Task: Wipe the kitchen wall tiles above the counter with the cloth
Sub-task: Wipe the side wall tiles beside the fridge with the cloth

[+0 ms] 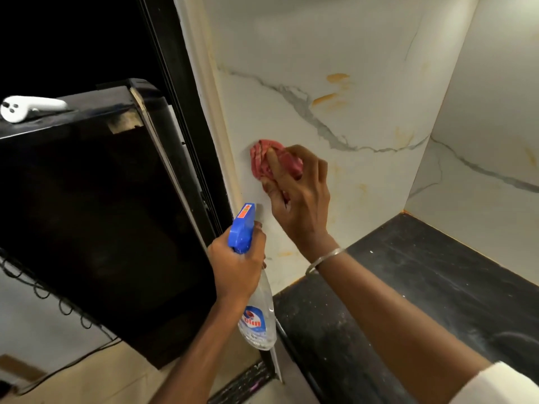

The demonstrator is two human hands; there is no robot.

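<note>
My right hand [300,193] grips a bunched pink cloth [261,158] and presses it against the white marble-patterned wall tiles [335,53], low on the wall near the left corner trim. Yellow-orange stains [335,86] mark the tiles up and to the right of the cloth. My left hand [236,263] grips the neck of a clear spray bottle [258,322] with a blue trigger head [242,228], held just below the right hand with its nozzle toward the wall.
A dusty black counter [408,287] runs under the tiles at lower right. A black appliance [96,214] stands on the left with a white device [26,107] on top. A second tiled wall [490,141] closes the corner on the right.
</note>
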